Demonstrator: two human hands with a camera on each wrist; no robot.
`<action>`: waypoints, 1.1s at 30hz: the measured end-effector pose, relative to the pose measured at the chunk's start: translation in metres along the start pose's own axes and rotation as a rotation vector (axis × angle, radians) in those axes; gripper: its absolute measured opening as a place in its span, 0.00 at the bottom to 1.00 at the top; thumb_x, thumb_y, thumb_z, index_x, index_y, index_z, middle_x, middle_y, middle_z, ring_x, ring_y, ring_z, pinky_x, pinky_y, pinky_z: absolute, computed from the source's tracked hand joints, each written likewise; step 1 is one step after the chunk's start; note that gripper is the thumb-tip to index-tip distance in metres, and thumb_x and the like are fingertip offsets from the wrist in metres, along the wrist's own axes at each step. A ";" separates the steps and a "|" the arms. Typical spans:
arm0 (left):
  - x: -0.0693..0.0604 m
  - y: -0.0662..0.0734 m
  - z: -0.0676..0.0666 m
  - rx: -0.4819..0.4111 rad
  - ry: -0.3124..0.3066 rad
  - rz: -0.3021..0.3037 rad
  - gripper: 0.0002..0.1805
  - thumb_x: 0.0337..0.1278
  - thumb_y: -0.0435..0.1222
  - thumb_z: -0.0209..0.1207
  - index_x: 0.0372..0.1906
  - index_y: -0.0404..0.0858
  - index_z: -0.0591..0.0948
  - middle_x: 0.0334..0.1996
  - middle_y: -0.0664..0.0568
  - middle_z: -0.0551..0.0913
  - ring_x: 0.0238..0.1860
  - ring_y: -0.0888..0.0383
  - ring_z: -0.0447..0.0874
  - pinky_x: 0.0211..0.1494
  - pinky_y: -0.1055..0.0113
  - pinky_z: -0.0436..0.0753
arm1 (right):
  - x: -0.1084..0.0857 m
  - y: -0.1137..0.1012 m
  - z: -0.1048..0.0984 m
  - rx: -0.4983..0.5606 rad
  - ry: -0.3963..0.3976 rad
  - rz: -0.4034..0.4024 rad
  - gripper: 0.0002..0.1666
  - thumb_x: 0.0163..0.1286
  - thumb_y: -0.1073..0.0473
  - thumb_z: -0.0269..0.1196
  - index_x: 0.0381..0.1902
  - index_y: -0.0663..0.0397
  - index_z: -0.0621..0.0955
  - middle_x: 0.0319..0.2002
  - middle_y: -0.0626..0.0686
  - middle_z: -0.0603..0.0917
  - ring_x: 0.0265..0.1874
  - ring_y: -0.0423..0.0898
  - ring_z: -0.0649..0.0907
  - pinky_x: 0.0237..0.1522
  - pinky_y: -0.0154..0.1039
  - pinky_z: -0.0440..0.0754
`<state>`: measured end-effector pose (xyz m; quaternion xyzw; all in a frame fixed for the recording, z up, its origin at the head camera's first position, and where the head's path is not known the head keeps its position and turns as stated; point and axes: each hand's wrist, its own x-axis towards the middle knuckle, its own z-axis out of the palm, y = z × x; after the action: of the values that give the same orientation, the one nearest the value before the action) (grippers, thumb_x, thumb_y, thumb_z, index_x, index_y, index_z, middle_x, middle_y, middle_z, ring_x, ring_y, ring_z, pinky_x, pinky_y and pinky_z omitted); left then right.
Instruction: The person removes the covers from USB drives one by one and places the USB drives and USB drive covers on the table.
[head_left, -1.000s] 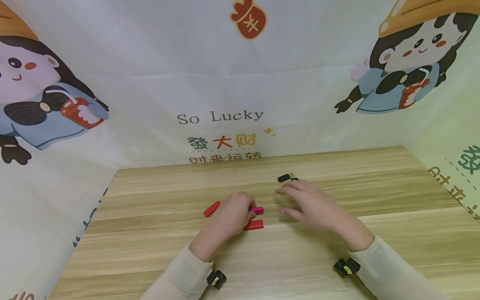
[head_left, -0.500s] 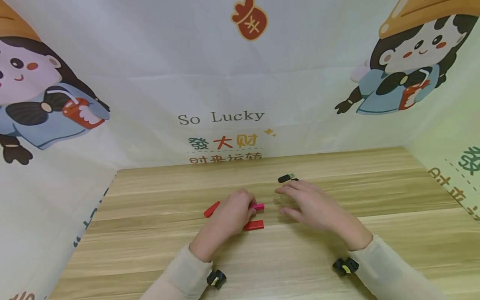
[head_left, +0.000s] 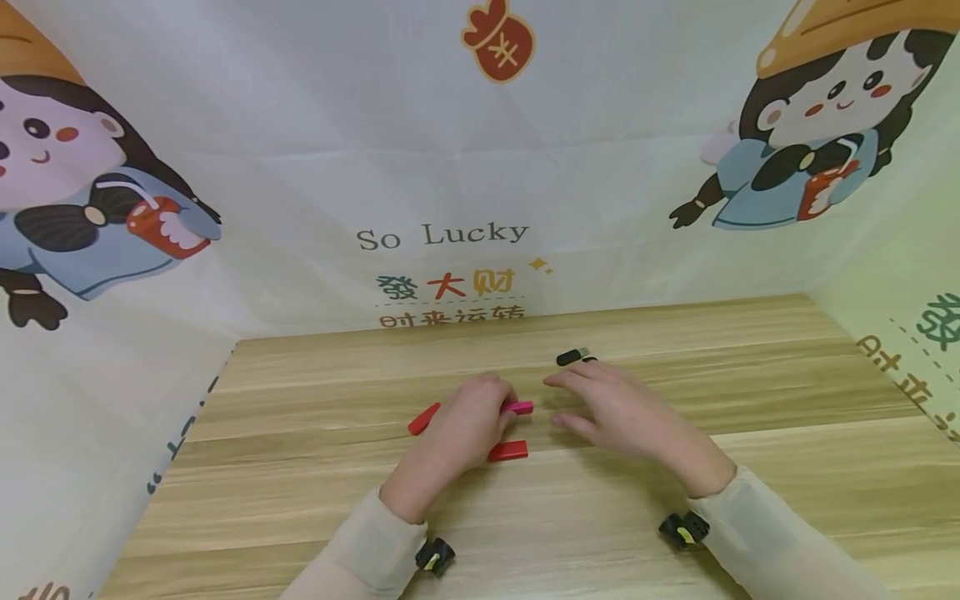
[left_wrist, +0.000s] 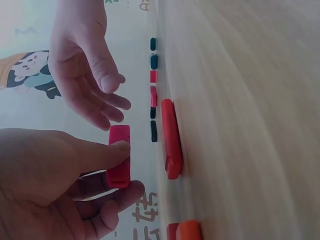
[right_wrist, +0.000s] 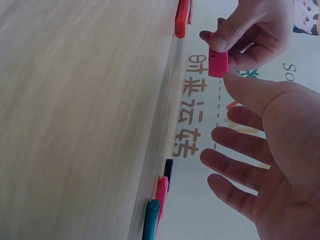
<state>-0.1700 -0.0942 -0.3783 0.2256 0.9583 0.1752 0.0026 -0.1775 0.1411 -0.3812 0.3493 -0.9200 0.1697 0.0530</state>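
Note:
My left hand point(head_left: 467, 425) pinches a pink USB stick point(head_left: 522, 407) between thumb and fingers, raised off the table in the left wrist view, where the stick point(left_wrist: 119, 172) stands roughly lengthwise. My right hand point(head_left: 618, 411) hovers just to the right, fingers spread and holding nothing. In the right wrist view its thumb appears close to the stick's lower end point(right_wrist: 218, 65); whether they touch I cannot tell. A red stick point(head_left: 509, 451) lies below the left hand, and another red piece point(head_left: 424, 419) lies to its left.
Beyond the right hand lie a black USB stick point(head_left: 570, 357) with its metal plug bare and a small black piece point(head_left: 590, 360). Teal pieces point(left_wrist: 153, 61) and a pink piece point(left_wrist: 153, 96) also lie on the wooden table point(head_left: 322, 500). A printed cloth point(head_left: 615, 208) walls the back and sides.
My left hand has risen slightly away from me with the pink stick, whose free end now points a little further right. The right hand has shifted slightly left towards it.

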 end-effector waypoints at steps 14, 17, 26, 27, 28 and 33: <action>0.006 0.011 -0.006 -0.008 0.043 0.002 0.04 0.72 0.36 0.68 0.42 0.40 0.88 0.36 0.55 0.79 0.35 0.58 0.77 0.42 0.65 0.83 | 0.010 -0.003 0.000 -0.021 0.018 -0.040 0.29 0.74 0.49 0.71 0.66 0.57 0.82 0.56 0.55 0.86 0.55 0.54 0.85 0.60 0.54 0.83; 0.007 0.013 -0.008 -0.007 0.054 0.002 0.04 0.73 0.37 0.67 0.42 0.39 0.88 0.36 0.54 0.79 0.35 0.58 0.78 0.42 0.64 0.83 | 0.013 -0.004 -0.001 -0.030 0.022 -0.042 0.28 0.74 0.48 0.71 0.65 0.58 0.83 0.55 0.55 0.86 0.55 0.54 0.85 0.60 0.53 0.83; 0.010 0.017 -0.011 -0.032 0.105 0.025 0.06 0.73 0.37 0.67 0.42 0.38 0.88 0.36 0.53 0.80 0.36 0.57 0.78 0.44 0.62 0.85 | 0.021 -0.005 0.000 -0.046 0.070 -0.066 0.24 0.74 0.50 0.71 0.60 0.59 0.85 0.53 0.55 0.88 0.53 0.54 0.86 0.59 0.52 0.83; 0.010 0.017 -0.012 -0.032 0.108 0.030 0.06 0.73 0.37 0.66 0.42 0.38 0.88 0.36 0.53 0.80 0.36 0.57 0.78 0.44 0.62 0.85 | 0.022 -0.006 0.000 -0.044 0.073 -0.065 0.23 0.74 0.51 0.72 0.59 0.59 0.85 0.53 0.54 0.88 0.53 0.54 0.86 0.59 0.52 0.83; 0.010 0.018 -0.013 -0.034 0.111 0.033 0.06 0.73 0.36 0.66 0.42 0.37 0.87 0.36 0.53 0.80 0.36 0.57 0.78 0.44 0.62 0.85 | 0.022 -0.006 0.000 -0.040 0.076 -0.065 0.22 0.74 0.51 0.72 0.59 0.59 0.85 0.52 0.54 0.88 0.53 0.54 0.86 0.59 0.52 0.83; 0.010 0.020 -0.015 -0.046 0.122 0.032 0.06 0.74 0.36 0.66 0.42 0.37 0.87 0.36 0.52 0.80 0.35 0.56 0.78 0.43 0.62 0.84 | 0.024 -0.009 -0.001 -0.023 0.091 -0.066 0.19 0.74 0.52 0.72 0.56 0.57 0.86 0.50 0.53 0.89 0.50 0.52 0.87 0.57 0.52 0.84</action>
<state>-0.1716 -0.0787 -0.3570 0.2297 0.9487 0.2105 -0.0534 -0.1893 0.1199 -0.3724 0.3710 -0.9064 0.1731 0.1043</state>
